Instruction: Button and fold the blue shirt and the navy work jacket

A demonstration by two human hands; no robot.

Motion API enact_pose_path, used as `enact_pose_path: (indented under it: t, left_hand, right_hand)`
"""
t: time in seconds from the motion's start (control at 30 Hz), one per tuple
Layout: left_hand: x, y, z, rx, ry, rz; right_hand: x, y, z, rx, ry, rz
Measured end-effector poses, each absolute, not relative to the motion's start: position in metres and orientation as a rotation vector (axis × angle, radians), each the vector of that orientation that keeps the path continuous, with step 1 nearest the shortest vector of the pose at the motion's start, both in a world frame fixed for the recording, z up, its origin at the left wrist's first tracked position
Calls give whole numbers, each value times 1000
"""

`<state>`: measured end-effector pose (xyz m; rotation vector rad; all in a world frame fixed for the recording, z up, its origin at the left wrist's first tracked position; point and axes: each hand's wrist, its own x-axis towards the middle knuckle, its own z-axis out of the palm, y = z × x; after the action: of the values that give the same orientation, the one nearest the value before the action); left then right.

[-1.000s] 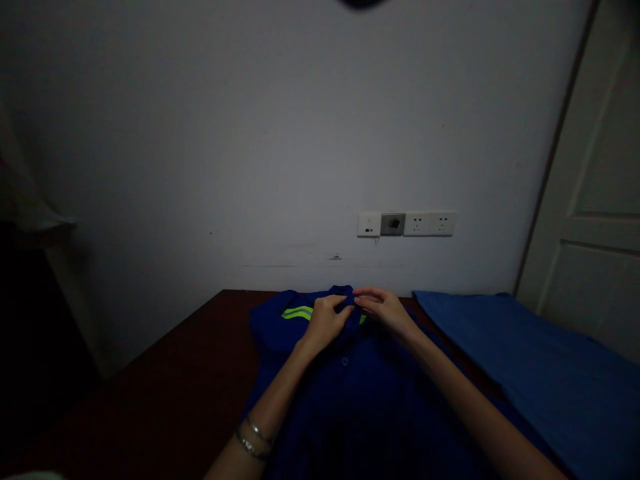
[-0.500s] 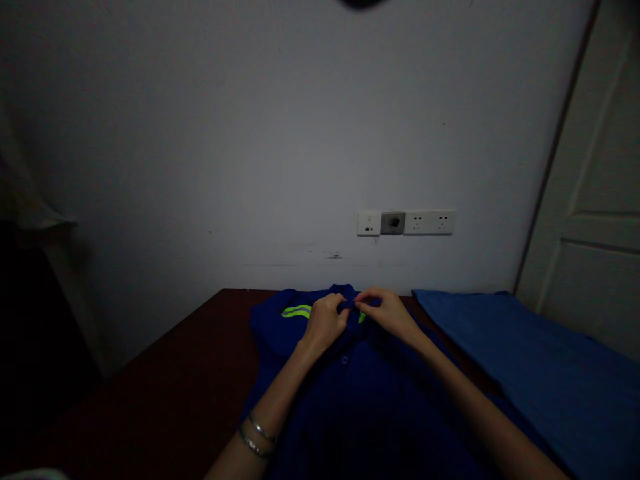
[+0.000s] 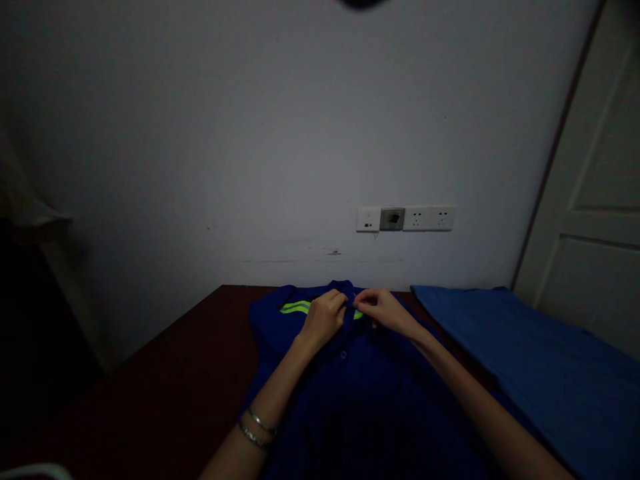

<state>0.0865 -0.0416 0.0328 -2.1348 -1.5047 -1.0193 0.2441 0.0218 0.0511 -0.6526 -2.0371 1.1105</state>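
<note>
A dark blue button-front shirt (image 3: pixel 360 400) is lying flat on a dark reddish wooden table (image 3: pixel 190 373), its long axis running from the person at 6 o'clock to the collar (image 3: pixel 344 289) at 12. The left hand (image 3: pixel 325 319) and right hand (image 3: pixel 383 310) are meeting there, equally near, each pinching the soft collar fabric. Lime-green stripes (image 3: pixel 295 307) are showing at 10 o'clock of the hands, and a lighter blue cloth (image 3: pixel 525 360) is lying at 3.

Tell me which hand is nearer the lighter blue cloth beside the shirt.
Right. The right hand pinches the dark blue shirt at its collar, left of the lighter blue cloth; the left hand grips it farther left.
</note>
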Motion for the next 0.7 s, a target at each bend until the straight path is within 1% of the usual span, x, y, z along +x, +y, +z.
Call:
enact_pose_path:
  t: [0.3, 0.53, 0.7]
  left_hand:
    - [80, -40, 35, -2254, -1355, -1054]
    - [76, -52, 56, -2391, -1435, -824]
    - [82, -58, 62, -2317, -1433, -728]
  right_hand:
    - [244, 19, 52, -611, -2039, 1161]
    - [244, 20, 53, -674, -2079, 1116]
    - [245, 17, 55, -683, -2112, 1040]
